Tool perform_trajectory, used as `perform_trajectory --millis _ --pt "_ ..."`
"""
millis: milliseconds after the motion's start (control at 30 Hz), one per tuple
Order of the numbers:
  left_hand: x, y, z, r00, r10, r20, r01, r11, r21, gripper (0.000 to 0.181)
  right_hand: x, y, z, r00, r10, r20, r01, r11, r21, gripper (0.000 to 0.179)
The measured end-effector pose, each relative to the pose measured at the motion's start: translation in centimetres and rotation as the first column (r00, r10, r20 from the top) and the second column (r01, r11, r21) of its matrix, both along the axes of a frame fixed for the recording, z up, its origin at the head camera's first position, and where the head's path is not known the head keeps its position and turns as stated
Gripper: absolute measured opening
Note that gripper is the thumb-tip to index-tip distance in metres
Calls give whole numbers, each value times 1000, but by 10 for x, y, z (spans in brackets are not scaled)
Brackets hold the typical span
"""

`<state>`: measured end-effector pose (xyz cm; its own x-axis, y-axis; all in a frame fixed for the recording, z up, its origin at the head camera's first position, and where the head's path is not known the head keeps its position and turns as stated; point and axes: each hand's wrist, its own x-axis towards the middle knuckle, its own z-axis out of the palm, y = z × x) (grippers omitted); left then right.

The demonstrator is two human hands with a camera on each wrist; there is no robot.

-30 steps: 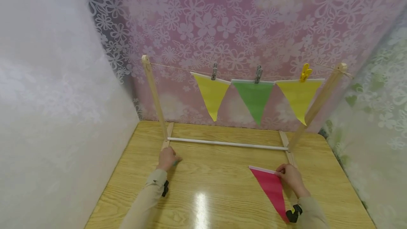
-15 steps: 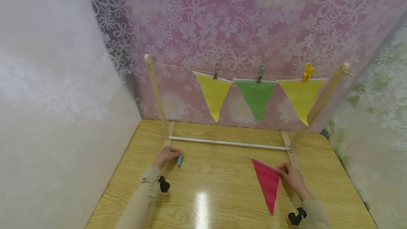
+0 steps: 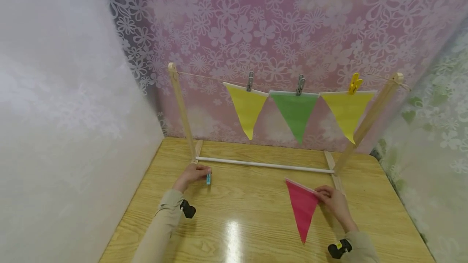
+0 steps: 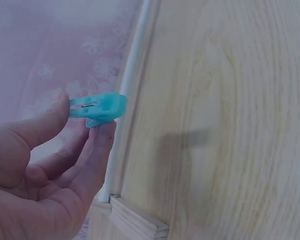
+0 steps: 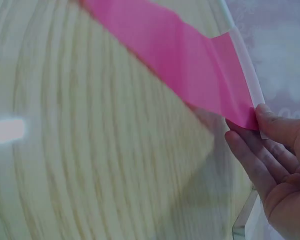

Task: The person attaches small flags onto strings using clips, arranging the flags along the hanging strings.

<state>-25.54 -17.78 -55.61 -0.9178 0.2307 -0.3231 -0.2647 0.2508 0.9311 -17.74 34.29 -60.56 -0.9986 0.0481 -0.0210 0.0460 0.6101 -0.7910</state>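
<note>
Between thumb and fingers my left hand (image 3: 191,176) pinches a turquoise clothespin (image 4: 102,107), held above the table near the stand's left foot. My right hand (image 3: 334,203) pinches the top right corner of a red triangular pennant (image 3: 302,206) with a white top edge; its point hangs down toward the table. In the right wrist view the pennant (image 5: 180,60) looks pink and stretches away from the thumb. Behind, a yellow pennant (image 3: 247,106), a green pennant (image 3: 295,113) and another yellow pennant (image 3: 345,111) hang from a string, clipped by two grey clothespins and a yellow clothespin (image 3: 354,83).
The string (image 3: 201,77) runs between a left wooden post (image 3: 183,113) and a right wooden post (image 3: 369,123). A white rod (image 3: 263,164) joins their feet low over the wooden table (image 3: 234,202). A flowered pink curtain (image 3: 270,23) stands close behind.
My left hand has turned and risen slightly, bringing the turquoise clothespin into clear view. The red pennant, still in my right hand, has swung from slanting to hanging more upright.
</note>
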Motion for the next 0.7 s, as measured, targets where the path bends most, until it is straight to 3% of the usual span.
perform_trajectory --millis 167,400,700 --pt "1 -6 9 999 -35 -21 37 995 88 39 -1 -12 7 1000 10 16 -7 985 -173 33" --pt "2 -11 29 991 -116 -61 123 985 121 43 -8 -37 33 995 97 -10 -96 950 -298 36" --pt "3 -13 57 980 -150 -129 172 967 188 47 -22 -79 79 982 186 -40 -188 922 -340 36"
